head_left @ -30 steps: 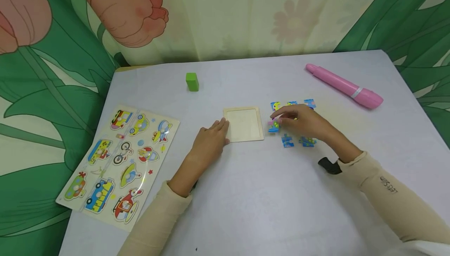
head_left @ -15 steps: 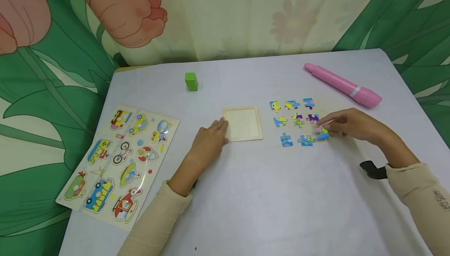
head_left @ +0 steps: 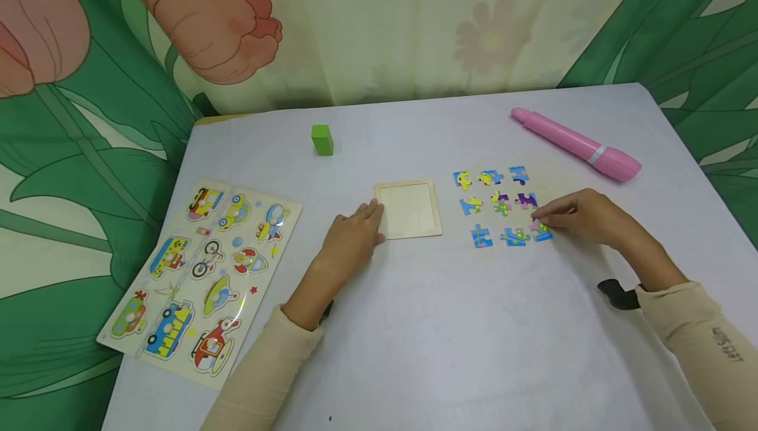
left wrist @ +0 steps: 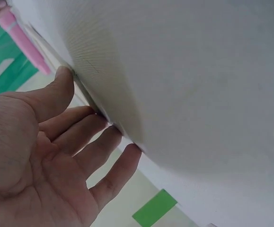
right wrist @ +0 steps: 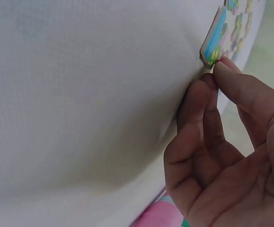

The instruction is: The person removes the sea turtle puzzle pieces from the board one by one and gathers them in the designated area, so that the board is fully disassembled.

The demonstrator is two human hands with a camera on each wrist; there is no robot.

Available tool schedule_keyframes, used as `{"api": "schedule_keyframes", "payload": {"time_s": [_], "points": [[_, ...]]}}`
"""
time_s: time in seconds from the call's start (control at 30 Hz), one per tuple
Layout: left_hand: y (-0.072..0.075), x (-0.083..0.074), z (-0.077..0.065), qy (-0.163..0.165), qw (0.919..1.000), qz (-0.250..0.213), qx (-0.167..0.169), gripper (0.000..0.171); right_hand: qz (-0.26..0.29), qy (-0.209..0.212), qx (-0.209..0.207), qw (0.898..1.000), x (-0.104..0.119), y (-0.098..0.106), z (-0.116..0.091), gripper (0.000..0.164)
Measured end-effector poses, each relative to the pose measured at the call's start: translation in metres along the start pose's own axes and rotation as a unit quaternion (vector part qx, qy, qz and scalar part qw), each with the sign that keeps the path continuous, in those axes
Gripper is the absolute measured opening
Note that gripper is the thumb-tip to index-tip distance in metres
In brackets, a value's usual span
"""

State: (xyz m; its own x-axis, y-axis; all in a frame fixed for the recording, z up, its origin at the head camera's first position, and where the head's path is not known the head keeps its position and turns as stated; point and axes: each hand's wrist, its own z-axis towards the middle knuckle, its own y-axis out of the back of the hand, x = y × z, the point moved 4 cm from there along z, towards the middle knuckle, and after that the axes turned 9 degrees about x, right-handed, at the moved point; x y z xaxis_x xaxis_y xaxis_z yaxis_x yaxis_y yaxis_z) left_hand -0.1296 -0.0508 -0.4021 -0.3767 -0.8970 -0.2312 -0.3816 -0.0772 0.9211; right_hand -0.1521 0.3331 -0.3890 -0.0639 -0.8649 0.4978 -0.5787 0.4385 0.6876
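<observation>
In the head view my left hand [head_left: 351, 237] rests with its fingertips at the left edge of a square wooden puzzle frame [head_left: 438, 210]. Those fingers are nearly straight, thumb apart, in the left wrist view. To the frame's right, several jigsaw pieces lie in three loose rows. My right hand [head_left: 592, 217] pinches a blue, pink and green jigsaw piece [head_left: 542, 232] at the right end of the nearest row. The right wrist view shows thumb and fingertips at a corner of this piece [right wrist: 215, 38]. A purple jigsaw piece [head_left: 526, 201] lies just beyond the fingertips.
A vehicle picture board [head_left: 243, 273] lies at the table's left. Toward the back stands a green block [head_left: 322, 140]. At the back right is a pink marker-shaped object [head_left: 577, 145]. A flowered curtain [head_left: 379, 29] hangs behind the white table [head_left: 444, 352].
My right hand has carried the jigsaw piece rightward from beside the frame, past the other pieces, and down to the nearest row's right end. My left hand has stayed at the frame.
</observation>
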Motion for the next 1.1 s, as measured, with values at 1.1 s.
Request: {"api": "schedule_keyframes", "payload": {"time_s": [1.1], "points": [[0.001, 0.010, -0.001, -0.007, 0.9987, -0.051, 0.006, 0.058, 0.057, 0.063, -0.149, 0.985, 0.089, -0.043, 0.000, 0.024]]}}
